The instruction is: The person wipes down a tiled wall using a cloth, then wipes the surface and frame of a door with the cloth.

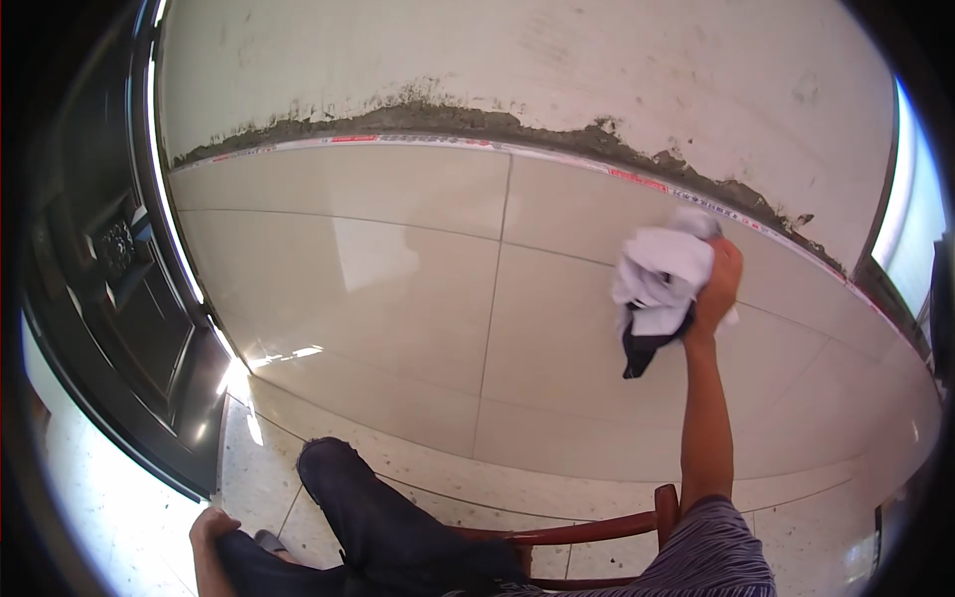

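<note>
My right hand (721,284) is closed around a crumpled cloth (665,267), mostly white with a dark part hanging below. The cloth is pressed against the beige wall tiles (408,298), just under the red-and-white printed strip (637,179). Motion blurs the hand and the cloth's upper edge slightly. Low on the left, my left hand (213,523) rests over my bent knee with nothing visible in it. Its fingers lie loosely over the dark trouser leg and are partly hidden.
Above the tiles is a pale wall (557,60) with a rough grey edge. A dark panelled door (129,269) stands at the left, bright light along its edge. Beside my body is a reddish wooden chair (597,527) on a speckled tile floor (398,478). A bright opening (910,189) is at right.
</note>
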Motion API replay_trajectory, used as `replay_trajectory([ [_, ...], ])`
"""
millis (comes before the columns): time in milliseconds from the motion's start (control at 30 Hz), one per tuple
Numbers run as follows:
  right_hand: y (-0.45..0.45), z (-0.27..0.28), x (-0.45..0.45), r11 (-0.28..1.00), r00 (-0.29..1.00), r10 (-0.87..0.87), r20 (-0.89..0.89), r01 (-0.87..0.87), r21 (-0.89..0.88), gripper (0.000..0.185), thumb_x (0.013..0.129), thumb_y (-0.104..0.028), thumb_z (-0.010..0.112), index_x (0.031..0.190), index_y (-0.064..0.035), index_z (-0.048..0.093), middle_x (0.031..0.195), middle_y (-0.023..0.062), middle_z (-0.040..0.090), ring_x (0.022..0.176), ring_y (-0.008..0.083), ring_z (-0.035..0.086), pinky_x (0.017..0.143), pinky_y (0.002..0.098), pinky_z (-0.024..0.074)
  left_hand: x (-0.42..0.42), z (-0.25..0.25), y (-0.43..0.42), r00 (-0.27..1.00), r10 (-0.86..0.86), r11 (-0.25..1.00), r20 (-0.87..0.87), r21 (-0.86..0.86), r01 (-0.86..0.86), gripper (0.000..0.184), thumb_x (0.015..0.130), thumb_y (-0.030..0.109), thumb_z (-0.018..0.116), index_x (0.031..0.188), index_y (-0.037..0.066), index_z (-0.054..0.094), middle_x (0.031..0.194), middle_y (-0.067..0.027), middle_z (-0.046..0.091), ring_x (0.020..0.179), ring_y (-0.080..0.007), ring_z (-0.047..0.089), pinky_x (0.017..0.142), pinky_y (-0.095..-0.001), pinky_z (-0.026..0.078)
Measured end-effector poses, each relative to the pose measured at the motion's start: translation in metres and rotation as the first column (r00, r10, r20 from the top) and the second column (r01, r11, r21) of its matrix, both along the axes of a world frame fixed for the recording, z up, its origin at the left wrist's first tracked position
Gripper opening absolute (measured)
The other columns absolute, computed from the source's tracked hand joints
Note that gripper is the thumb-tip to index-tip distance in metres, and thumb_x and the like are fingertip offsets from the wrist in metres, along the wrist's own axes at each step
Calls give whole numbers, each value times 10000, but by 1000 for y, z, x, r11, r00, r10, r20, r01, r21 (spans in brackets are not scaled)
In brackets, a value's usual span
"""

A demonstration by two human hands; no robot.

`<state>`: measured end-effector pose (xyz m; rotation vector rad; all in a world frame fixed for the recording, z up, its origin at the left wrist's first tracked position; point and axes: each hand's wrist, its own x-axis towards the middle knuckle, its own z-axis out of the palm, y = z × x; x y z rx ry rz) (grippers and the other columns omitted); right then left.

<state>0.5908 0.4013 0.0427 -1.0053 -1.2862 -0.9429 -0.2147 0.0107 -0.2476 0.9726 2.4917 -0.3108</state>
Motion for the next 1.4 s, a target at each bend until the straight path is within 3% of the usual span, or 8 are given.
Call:
replay_trajectory([
  [367, 0, 0, -127, 977, 850, 205, 485, -209, -47, 195, 782, -105, 615, 954, -79, 702, 1058, 85, 664, 982, 287, 639, 828, 415, 477, -21, -25, -5, 996, -32, 975, -80, 216, 48, 326, 769, 272, 678, 859, -33, 754, 914, -258, 727, 855, -356, 740, 785, -416, 578],
  [500, -8, -12, -46, 990, 926, 116, 360, -137, 32, 236, 816, -85, 618, 1024, -60, 726, 1074, 131, 674, 998, 319, 648, 875, 441, 484, 10, 16, -9, 995, 78, 992, -64, 100, -71, 306, 855, 160, 678, 1129, 30, 723, 998, -183, 752, 829, -260, 711, 782, -396, 564],
  [800, -17, -141, 124, 973, 858, 231, -458, -213, 91, 469, 901, -276, 740, 1269, -34, 578, 1180, 93, 652, 1100, 230, 648, 964, 358, 502, -3, -5, -26, 983, -61, 964, -175, 244, 104, 353, 789, 252, 652, 930, -58, 745, 996, -294, 707, 984, -415, 704, 858, -450, 557],
  [1000, -38, -177, 87, 952, 881, 229, -415, -291, -92, 367, 861, -228, 753, 1146, -26, 640, 1152, 113, 649, 1104, 273, 640, 970, 362, 492, 35, 17, -17, 982, 13, 960, -189, 279, 41, 347, 792, 237, 641, 954, -52, 744, 1028, -291, 708, 1005, -408, 702, 881, -452, 555],
  [1067, -41, -179, 63, 831, 774, 395, -496, -530, -166, 308, 863, -140, 727, 1135, -16, 649, 1128, 96, 669, 1075, 241, 647, 972, 347, 495, 27, 7, -18, 975, 32, 961, -218, 275, 30, 331, 791, 227, 637, 937, -49, 745, 1025, -290, 709, 1003, -406, 703, 877, -456, 556],
  [1200, -48, -209, 3, 55, -18, 398, -917, -998, 43, 224, 931, -60, 630, 1148, -14, 663, 1098, 83, 711, 1007, 218, 693, 930, 335, 545, 56, 23, -23, 962, 96, 915, -254, 402, 15, 302, 795, 221, 639, 899, -42, 744, 985, -282, 711, 955, -409, 708, 838, -467, 561],
  [1300, -77, -250, -42, -387, -403, -75, -912, -831, 399, 227, 940, -64, 621, 1157, -14, 663, 1104, 88, 714, 1009, 211, 694, 928, 335, 550, 50, 10, -30, 955, 94, 908, -282, 417, 34, 272, 807, 229, 638, 846, -16, 750, 945, -266, 713, 908, -407, 710, 798, -469, 563],
  [1400, -98, -284, -70, -540, -406, -379, -832, -633, 555, 231, 949, -68, 613, 1167, -13, 664, 1109, 93, 717, 1012, 204, 695, 927, 334, 554, 25, -7, -34, 955, 97, 944, -279, 329, 1, 292, 821, 247, 622, 854, -11, 755, 947, -259, 714, 909, -405, 711, 805, -467, 562],
])
